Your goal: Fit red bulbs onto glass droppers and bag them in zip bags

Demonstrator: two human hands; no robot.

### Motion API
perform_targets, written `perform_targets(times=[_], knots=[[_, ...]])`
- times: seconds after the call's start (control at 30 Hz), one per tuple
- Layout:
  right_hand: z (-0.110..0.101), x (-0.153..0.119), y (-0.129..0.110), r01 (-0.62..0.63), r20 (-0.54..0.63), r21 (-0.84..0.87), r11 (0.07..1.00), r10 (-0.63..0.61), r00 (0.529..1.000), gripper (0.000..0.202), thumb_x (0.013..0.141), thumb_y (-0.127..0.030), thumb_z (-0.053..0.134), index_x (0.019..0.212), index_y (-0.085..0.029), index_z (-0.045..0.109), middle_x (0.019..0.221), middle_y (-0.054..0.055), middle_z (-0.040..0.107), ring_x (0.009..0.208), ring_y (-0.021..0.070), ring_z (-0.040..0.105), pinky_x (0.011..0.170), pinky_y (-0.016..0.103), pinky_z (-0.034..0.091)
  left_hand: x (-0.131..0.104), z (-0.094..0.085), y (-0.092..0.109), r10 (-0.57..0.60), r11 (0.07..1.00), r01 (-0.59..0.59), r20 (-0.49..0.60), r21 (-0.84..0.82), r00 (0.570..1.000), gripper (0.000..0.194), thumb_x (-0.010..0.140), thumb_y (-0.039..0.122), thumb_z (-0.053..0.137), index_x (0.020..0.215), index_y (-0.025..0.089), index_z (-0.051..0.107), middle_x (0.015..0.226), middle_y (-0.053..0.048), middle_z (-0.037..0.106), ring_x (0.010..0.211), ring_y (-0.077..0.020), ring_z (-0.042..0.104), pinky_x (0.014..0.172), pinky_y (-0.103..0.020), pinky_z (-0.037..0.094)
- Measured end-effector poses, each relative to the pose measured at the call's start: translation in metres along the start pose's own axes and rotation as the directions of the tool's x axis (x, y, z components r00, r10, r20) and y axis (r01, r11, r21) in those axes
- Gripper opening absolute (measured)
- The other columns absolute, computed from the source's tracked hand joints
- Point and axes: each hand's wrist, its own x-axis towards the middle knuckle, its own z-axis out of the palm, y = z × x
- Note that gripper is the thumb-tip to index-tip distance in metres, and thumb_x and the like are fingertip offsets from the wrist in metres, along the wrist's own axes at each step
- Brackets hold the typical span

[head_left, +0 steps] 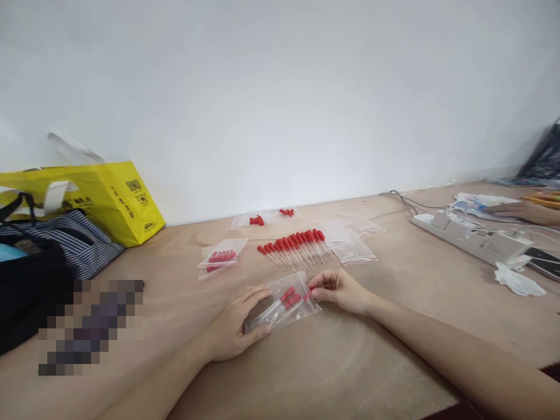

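Note:
A clear zip bag (280,309) lies on the table, holding a few glass droppers with red rubber bulbs (291,298). My left hand (238,326) grips its left end, fingers along the upper edge and thumb at the lower edge. At the bag's right-hand mouth, my right hand (336,291) pinches a dropper (307,296) by its red bulb, the stem inside the bag. Just beyond the bag, a row of red-bulbed droppers (293,245) lies side by side. Filled zip bags (223,256) are stacked to the left of the row.
Flat clear bags (356,251) lie right of the row. Small red pieces (256,220) sit on plastic near the wall. A yellow bag (126,204) and a striped bag (87,242) stand left. At right are a power strip (464,239), tissue (518,280) and another person's hand (520,211).

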Motion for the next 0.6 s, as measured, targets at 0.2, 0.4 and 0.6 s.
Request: perform_targets(times=[0.2,0.4,0.6], knots=[[-0.002,-0.001,0.001,0.02,0.2,-0.033,0.999,-0.013,0.98,0.035,0.06,-0.035,0.069,0.087,-0.014,0.06,0.084,0.004,0.064,0.075,0.0121,0.058,0.069,0.026,0.042,0.0,0.003,-0.007,0.023,1.0,-0.024,0.027,0.016,0.999,0.051,0.078,0.044,0.047,0.124,0.024,0.036,0.128,-0.006,0.042,0.117,-0.0245,0.037,0.096,-0.043,0.034],[0.001,0.007,0.002,0.004,0.186,-0.062,0.998,0.008,0.982,0.035,0.054,-0.031,0.073,0.079,-0.014,0.056,0.071,0.001,0.062,0.063,0.0102,0.056,0.061,0.023,0.042,-0.001,0.001,-0.003,0.001,1.0,-0.002,0.029,0.016,1.0,0.052,0.077,0.044,0.048,0.123,0.023,0.037,0.127,-0.007,0.043,0.116,-0.0251,0.038,0.096,-0.044,0.034],[0.016,0.011,0.006,0.101,-0.025,-0.306,0.947,-0.114,0.993,0.021,0.058,-0.025,0.069,0.069,-0.015,0.054,0.057,-0.003,0.053,0.052,0.007,0.048,0.049,0.019,0.037,0.0,0.002,-0.004,0.013,1.0,-0.013,0.026,0.002,1.0,0.052,0.077,0.043,0.048,0.124,0.023,0.036,0.127,-0.007,0.043,0.116,-0.0249,0.038,0.096,-0.043,0.034]])
